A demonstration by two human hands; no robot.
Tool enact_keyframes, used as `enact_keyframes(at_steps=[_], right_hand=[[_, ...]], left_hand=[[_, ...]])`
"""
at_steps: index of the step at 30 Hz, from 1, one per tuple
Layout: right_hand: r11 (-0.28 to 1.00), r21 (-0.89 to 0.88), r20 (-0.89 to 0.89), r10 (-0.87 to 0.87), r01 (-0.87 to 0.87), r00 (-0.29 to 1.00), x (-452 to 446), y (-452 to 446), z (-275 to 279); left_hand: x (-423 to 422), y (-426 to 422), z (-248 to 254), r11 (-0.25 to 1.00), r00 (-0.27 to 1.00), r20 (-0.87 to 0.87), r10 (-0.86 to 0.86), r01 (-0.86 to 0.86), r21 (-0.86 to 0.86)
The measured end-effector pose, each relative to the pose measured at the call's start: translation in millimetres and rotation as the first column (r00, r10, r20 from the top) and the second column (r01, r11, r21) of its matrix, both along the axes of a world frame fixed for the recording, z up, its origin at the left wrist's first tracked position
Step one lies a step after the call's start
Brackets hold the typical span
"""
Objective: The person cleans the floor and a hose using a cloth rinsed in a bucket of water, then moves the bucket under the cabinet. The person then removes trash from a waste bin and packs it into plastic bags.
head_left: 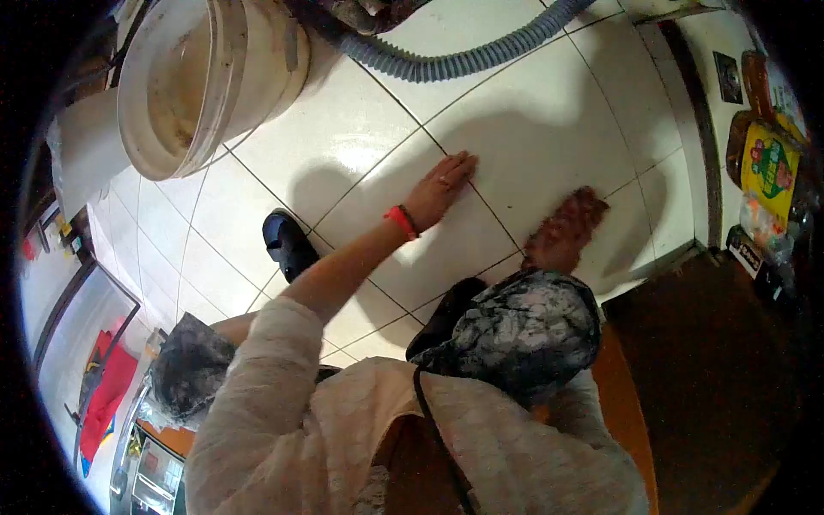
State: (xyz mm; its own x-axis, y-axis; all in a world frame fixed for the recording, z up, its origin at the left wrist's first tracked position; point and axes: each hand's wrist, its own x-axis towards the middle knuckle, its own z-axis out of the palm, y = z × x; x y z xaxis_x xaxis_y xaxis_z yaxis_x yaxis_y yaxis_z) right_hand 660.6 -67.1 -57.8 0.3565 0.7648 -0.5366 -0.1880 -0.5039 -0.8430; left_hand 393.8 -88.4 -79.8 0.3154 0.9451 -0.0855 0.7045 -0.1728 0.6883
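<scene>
Gleaming white floor tiles point(369, 120), dark-jointed; left hand point(439, 186) outstretched, right hand point(566, 230) apart, grip too blurred to judge.

A white tiled floor point(532, 112) (with one bright glare point(356, 156)) lies beside a dark brown panel point(704, 343)

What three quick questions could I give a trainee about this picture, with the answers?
1. Pick one. What colour is the wristband just behind the left hand?
a) blue
b) red
c) green
2. True or false: the part of the grey hose that shows is outside the bucket.
3. Fill in the missing word: the floor is covered with pale, straight-edged ____.

Key
1. b) red
2. True
3. tiles
</scene>
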Motion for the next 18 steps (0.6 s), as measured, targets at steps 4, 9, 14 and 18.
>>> enact_keyframes(at_steps=[4, 9, 14, 18], right_hand=[[0.916, -0.150, -0.259, 0.328, -0.373, 0.909, -101.9, 18.6, 52.4], [0.239, -0.212, 0.821, 0.569, -0.947, -0.040, -201.8, 34.2, 22.6], [0.090, 0.094, 0.650, 0.749, -0.992, 0.129, -238.3, 71.7, 26.7], [0.384, 0.402, -0.131, 0.922, -0.831, 0.363, -164.6, 121.8, 40.6]], left_hand=[[-63.2, -16.4, 7.8, 0.979, 0.979, -0.004, -0.202, 0.202, -0.011], [-84.1, -18.0, 22.5, 0.998, 1.000, -0.009, 0.019, -0.018, 0.063], [-84.9, -31.0, 32.6, 0.885, 0.863, -0.197, 0.465, -0.457, 0.086], [-85.2, -33.4, 39.2, 0.573, 0.587, -0.100, 0.804, -0.808, -0.135]])
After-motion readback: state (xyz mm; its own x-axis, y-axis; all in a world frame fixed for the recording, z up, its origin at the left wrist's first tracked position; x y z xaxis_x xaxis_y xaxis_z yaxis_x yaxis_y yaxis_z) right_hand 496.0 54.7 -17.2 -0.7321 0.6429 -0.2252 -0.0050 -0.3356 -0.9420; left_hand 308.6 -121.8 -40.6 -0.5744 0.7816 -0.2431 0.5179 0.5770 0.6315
